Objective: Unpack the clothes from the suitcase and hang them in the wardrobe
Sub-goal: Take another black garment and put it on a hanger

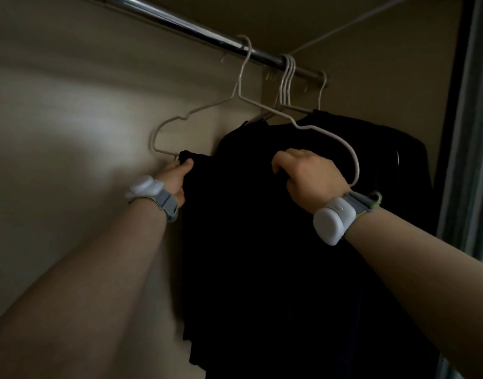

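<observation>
- Reaching up into a wardrobe with both bare forearms, towards a chrome wardrobe rail [180, 22] running from upper left to the far right corner.
- Hooked over that rail: a thin white wire hanger [238, 94], tilted, with its left shoulder out in front of the beige back wall [57, 119].
- Pinching with the left hand [174, 173], thumb on top, the upper left corner of a black cloth garment [248, 228], right at the left end of the hanger's bottom bar.
- Clutching with the right hand [311, 176], fingers curled over and down, the top edge of the same garment, just inside the hanger's right loop.
- Stretched between the two hands along the line of the bottom bar, then falling straight down past the lower edge of the view; too dark to tell whether already draped over the bar.
- Strapped to each wrist: a grey band with a white plastic pod, left [148, 188] and right [334, 222].
- Farther along the rail, bunched together: several more white wire hangers [287, 75], carrying other dark clothes [393, 149] behind and to the right of the held garment.
- At the right edge: a grey upright door frame [472, 132], blurred.
</observation>
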Available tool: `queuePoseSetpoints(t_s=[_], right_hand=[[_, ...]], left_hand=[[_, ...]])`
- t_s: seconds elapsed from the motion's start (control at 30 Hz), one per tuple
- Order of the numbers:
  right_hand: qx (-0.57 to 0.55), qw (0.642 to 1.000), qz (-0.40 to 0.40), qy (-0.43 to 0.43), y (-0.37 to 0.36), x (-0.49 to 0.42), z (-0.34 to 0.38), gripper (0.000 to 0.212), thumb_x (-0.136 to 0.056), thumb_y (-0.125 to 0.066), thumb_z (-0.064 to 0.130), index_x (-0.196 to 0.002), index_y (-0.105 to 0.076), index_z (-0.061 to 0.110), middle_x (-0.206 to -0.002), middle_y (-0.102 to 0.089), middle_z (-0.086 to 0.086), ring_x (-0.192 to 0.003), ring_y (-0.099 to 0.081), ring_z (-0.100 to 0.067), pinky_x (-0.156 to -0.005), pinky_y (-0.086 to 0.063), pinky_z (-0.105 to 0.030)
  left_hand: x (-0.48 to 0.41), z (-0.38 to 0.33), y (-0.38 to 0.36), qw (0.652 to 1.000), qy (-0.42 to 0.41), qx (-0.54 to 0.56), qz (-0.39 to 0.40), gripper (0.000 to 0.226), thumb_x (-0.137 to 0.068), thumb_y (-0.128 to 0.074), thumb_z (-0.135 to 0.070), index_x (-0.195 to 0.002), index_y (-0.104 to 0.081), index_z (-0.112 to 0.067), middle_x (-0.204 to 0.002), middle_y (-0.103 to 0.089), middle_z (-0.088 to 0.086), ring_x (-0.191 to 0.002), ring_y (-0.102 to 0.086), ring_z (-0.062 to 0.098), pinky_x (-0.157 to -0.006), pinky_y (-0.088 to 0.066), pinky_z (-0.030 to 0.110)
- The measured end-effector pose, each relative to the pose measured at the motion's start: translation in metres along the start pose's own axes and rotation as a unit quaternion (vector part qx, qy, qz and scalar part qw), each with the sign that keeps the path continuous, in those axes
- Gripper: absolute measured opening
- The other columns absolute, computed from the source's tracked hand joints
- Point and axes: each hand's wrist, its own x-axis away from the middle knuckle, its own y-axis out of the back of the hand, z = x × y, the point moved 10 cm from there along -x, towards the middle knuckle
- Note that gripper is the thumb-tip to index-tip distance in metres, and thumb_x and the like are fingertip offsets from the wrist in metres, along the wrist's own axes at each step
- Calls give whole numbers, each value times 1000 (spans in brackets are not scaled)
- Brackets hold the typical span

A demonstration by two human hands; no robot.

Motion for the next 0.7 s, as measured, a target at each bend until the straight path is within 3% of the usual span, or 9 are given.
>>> queuePoseSetpoints(t_s=[0.07,0.17,0.3,0.43,0.5,0.57,0.63,0.7], right_hand=[[-47,996,-81,10,15,8,-2,27,-79,-42,6,-102,-55,9,-100,-59,-12,-93,-53,-35,-66,-45,-40],[-74,983,-171,10,29,21,-3,26,-73,-42,5,-94,-57,6,-88,-60,-13,-81,-55,-35,-63,-43,-36],[31,984,-175,5,22,27,-4,26,-75,-36,15,-87,-58,11,-80,-60,-11,-73,-55,-34,-62,-43,-38],[-29,979,-202,-21,34,42,-21,26,-79,-37,14,-91,-59,10,-88,-61,-9,-79,-56,-34,-61,-42,-32],[-24,983,-182,-25,30,44,-21,25,-80,-47,13,-102,-58,12,-95,-61,-8,-85,-57,-32,-64,-42,-32],[7,993,-109,-47,14,38,-27,34,-85,-54,19,-118,-55,15,-105,-61,-8,-92,-58,-32,-67,-44,-33],[53,996,-36,-66,-1,32,-35,38,-90,-52,25,-128,-51,17,-112,-61,-9,-97,-58,-34,-73,-47,-37],[38,997,9,-67,-7,30,-38,40,-94,-47,22,-134,-48,19,-118,-59,-10,-102,-56,-35,-81,-48,-39]], left_hand=[[-2,-13,11,998,-21,-33,-39,14,-97,-49,-18,-94,-59,-10,-69,-66,-1,-56,-65,12,-54,-52,23],[-8,-29,22,993,-28,-84,-72,18,-94,-54,-17,-79,-62,-13,-72,-63,3,-64,-62,20,-68,-50,33],[-3,-31,18,996,0,-53,-75,27,-98,-47,-16,-72,-54,-15,-64,-56,-1,-51,-58,11,-56,-46,27],[7,-45,29,993,-39,-54,-100,26,-100,-41,-11,-76,-52,-14,-71,-49,2,-55,-49,9,-45,-43,19],[10,-48,27,990,-63,-67,-112,18,-99,-43,-10,-88,-56,-10,-75,-52,1,-56,-52,8,-50,-44,21],[14,-37,16,991,-44,-84,-89,15,-99,-44,-20,-106,-55,-14,-77,-54,-1,-64,-52,11,-56,-43,23],[17,-19,7,990,-5,-126,-57,16,-98,-47,-30,-100,-56,-17,-78,-54,2,-65,-52,16,-59,-45,25],[18,-18,11,982,-12,-176,-71,7,-94,-55,-23,-88,-53,-20,-90,-55,8,-74,-54,23,-68,-51,37]])
